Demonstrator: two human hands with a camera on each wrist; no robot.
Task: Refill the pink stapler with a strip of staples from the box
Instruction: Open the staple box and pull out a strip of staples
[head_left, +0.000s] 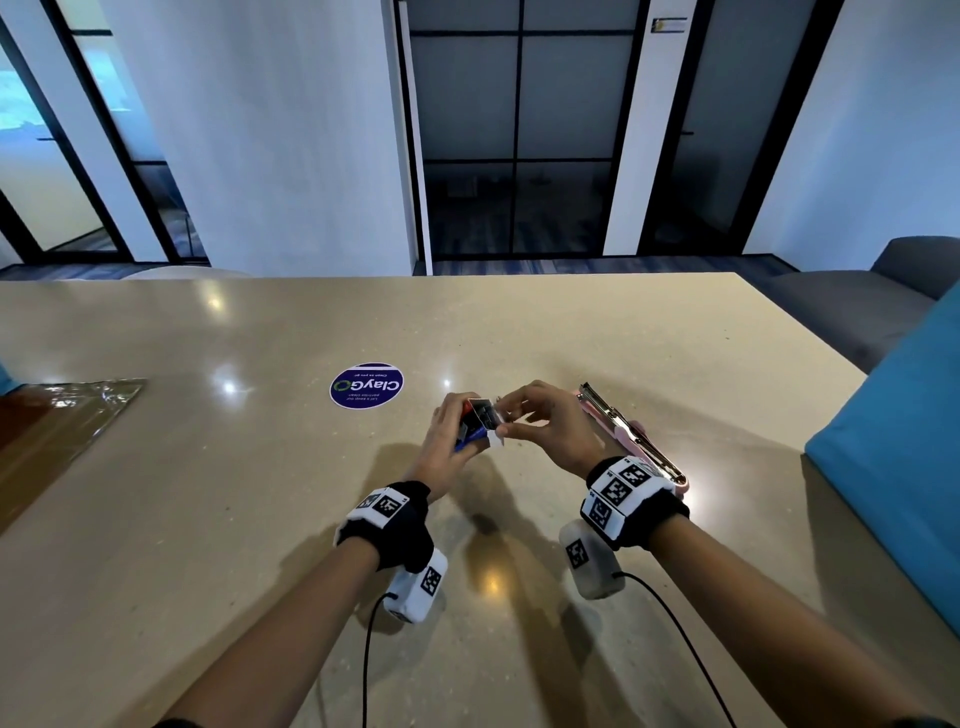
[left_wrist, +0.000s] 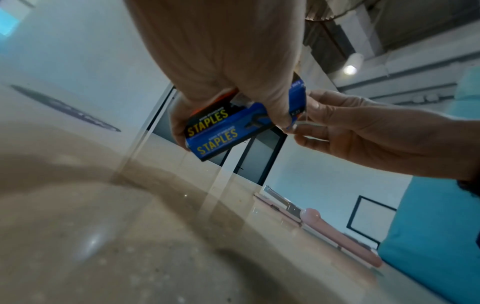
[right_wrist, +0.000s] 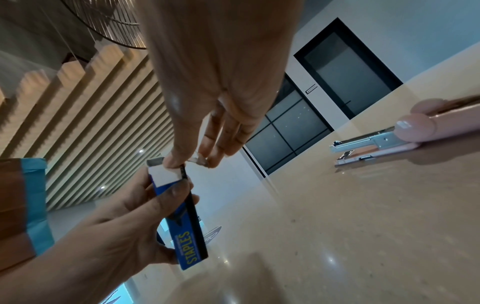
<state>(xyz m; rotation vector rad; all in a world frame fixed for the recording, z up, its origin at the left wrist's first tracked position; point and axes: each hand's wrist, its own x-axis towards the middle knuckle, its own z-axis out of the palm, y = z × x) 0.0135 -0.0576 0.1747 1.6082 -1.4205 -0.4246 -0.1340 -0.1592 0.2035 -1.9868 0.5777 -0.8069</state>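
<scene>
One staple box (head_left: 475, 427) gripped in left hand (head_left: 451, 434), right hand (head_left: 545, 426) pinching its flap; one pink stapler (head_left: 631, 436) open

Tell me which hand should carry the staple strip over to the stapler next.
Right. The right hand already pinches at the open end of the staple box, and the opened pink stapler lies on the table just beyond it. The left hand is busy gripping the box.

Office pantry or shared lounge

A long stone-look surface (head_left: 571, 322) carries a round "ClayGO" clean-as-you-go sticker (head_left: 367, 386) at 12 o'clock; black-framed glass partitions (head_left: 519, 130) stand beyond it; a grey sofa (head_left: 857, 301) sits at 2 o'clock; ducts run exposed across the ceiling (left_wrist: 389, 30).
</scene>
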